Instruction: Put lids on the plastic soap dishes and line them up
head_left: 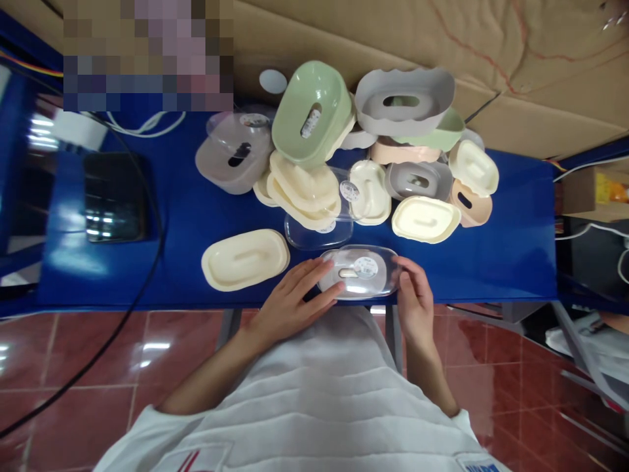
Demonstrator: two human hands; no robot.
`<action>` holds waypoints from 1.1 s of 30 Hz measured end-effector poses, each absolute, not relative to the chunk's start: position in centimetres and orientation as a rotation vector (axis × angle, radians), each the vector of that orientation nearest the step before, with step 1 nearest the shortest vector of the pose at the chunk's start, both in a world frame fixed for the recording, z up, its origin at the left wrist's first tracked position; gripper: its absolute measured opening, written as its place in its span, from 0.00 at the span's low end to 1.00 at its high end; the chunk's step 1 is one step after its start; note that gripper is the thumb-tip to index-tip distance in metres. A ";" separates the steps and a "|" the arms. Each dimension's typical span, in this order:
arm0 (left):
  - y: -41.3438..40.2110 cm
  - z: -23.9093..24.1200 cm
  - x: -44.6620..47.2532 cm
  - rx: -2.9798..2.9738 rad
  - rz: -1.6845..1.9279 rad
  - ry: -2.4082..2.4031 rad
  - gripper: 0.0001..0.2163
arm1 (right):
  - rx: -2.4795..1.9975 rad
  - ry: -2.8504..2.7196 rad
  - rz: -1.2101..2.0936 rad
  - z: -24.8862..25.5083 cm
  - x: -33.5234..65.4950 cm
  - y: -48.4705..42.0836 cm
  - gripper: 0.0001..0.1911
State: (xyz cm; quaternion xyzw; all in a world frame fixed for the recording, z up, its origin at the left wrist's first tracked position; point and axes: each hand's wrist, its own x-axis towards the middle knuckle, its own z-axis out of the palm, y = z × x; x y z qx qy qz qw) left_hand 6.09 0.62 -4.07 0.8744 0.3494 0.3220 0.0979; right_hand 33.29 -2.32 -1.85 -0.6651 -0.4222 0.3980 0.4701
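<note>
A clear plastic lid (pixel 386 278) with a round sticker lies at the table's front edge, and a pale insert with a slot shows through it. My left hand (pixel 297 298) rests its outstretched, spread fingers on the lid's left end. At the right end, my right hand (pixel 415 300) grips the rim between thumb and fingers. To the left lies a cream oval tray (pixel 246 259), apart from my hands. Just behind the lid is another clear lid (pixel 314 237), partly under stacked cream trays (pixel 304 190).
Green tubs (pixel 295 137), a wavy-rimmed grey tub (pixel 405 121) and several cream, grey and peach pieces crowd the back of the blue table (pixel 521 242). A black device (pixel 115 196) and a dark cable (pixel 158 229) are at left. Cardboard (pixel 521 85) stands behind.
</note>
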 end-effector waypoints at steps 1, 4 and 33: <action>0.7 -4.1 6.0 2.595 0.923 1.009 0.25 | -1.665 -1.214 0.869 -1.9 33.2 -2.4 0.14; 0.8 -4.2 5.9 2.585 0.888 0.963 0.26 | -1.636 -1.664 0.668 -2.1 33.4 -2.5 0.20; -2.4 -4.9 0.4 2.557 0.906 1.451 0.19 | -1.928 -1.265 -0.621 -5.3 53.4 -4.3 0.40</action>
